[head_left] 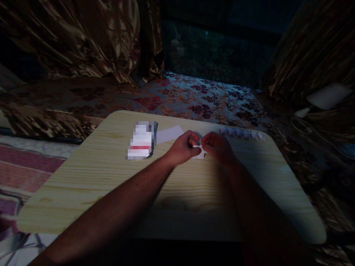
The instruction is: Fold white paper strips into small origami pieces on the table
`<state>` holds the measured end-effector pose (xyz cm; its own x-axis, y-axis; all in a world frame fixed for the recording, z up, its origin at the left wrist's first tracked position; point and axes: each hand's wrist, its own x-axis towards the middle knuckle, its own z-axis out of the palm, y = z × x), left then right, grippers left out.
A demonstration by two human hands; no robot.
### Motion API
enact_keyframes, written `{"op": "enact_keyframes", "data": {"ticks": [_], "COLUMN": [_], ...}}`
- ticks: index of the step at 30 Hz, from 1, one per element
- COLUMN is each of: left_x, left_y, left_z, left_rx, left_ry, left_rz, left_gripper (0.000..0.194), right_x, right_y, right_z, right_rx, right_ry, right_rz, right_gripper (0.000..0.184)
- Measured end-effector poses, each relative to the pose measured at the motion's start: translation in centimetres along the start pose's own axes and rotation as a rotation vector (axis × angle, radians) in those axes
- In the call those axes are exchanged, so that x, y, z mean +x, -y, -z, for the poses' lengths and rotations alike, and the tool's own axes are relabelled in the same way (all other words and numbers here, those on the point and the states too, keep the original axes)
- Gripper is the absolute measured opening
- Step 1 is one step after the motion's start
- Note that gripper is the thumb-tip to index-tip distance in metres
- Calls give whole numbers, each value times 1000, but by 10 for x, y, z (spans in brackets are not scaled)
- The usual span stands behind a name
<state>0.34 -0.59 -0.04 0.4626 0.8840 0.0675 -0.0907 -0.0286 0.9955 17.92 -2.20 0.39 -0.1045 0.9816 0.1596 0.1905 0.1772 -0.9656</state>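
Between my two hands, just above the wooden table, is a small piece of folded white paper (199, 152). My left hand (185, 147) pinches it from the left, thumb on top. My right hand (216, 146) has its fingers curled together at the paper's upper right edge, and they partly hide it. A row of several small folded paper pieces (242, 133) lies along the far right edge of the table. Left of my hands lies a flat strip of white paper (169, 134), its left end beside a phone-like object with a blurred-out face (141, 141).
The light wooden table (111, 192) has rounded corners. Behind it runs a ledge with flowered cloth (194, 96), between gold curtains (111, 33). A white lamp-like object (328, 96) with a cord stands at the right. Striped bedding (27, 162) is at the left.
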Motion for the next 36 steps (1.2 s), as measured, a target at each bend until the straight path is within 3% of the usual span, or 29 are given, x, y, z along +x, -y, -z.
{"op": "enact_keyframes", "data": {"ticks": [16,28,36], "left_x": [3,1,2], "left_y": [2,1,5], "left_z": [-4,-2,-2], "left_rx": [-103,-57,-75], "left_ry": [-87,-89,-87], "left_rz": [60,32,35], "left_gripper": [40,41,41], "right_x": [-2,1,0], "right_y": [0,0,-1], "right_z": [-4,-3,-5], "right_rx": [-80,-52,-30], "right_ry": [-1,-98,-41], "right_rz": [21,6,-1], "right_gripper": [11,11,18]}}
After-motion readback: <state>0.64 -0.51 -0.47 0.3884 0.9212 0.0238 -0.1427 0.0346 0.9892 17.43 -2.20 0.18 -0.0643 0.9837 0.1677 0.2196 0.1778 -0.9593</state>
